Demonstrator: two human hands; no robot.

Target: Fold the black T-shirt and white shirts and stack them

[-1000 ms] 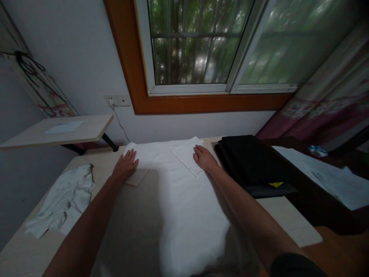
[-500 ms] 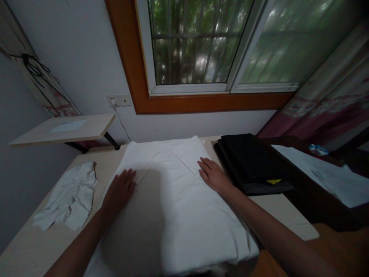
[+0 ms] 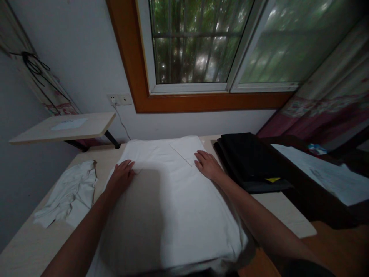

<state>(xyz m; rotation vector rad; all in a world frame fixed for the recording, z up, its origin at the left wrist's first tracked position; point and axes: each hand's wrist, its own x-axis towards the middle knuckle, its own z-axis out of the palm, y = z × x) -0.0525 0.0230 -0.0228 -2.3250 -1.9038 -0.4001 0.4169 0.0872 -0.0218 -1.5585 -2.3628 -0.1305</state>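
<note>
Under a brown-framed window [image 3: 196,42], our pale table [image 3: 27,240] bears a large white cloth [image 3: 187,207], spread between a crumpled light cloth [image 3: 70,192] on our left and a black folded stack [image 3: 245,157] on our right. We rest our left hand [image 3: 120,177] on the white cloth's left side and our right hand [image 3: 208,165] on its right, both unclenched, palms down.

A broad white woven-fabric piece [image 3: 184,207] lies spread out over the pale wood-grain table [image 3: 37,246], its straight far edge close to the table's back edge. Toward that end, a thin slanting line marks the fabric's right half, a shorter, partly hidden one its left. The middle looks mostly smooth; toward the table's front, the right corner gathers into small soft folds.
</note>
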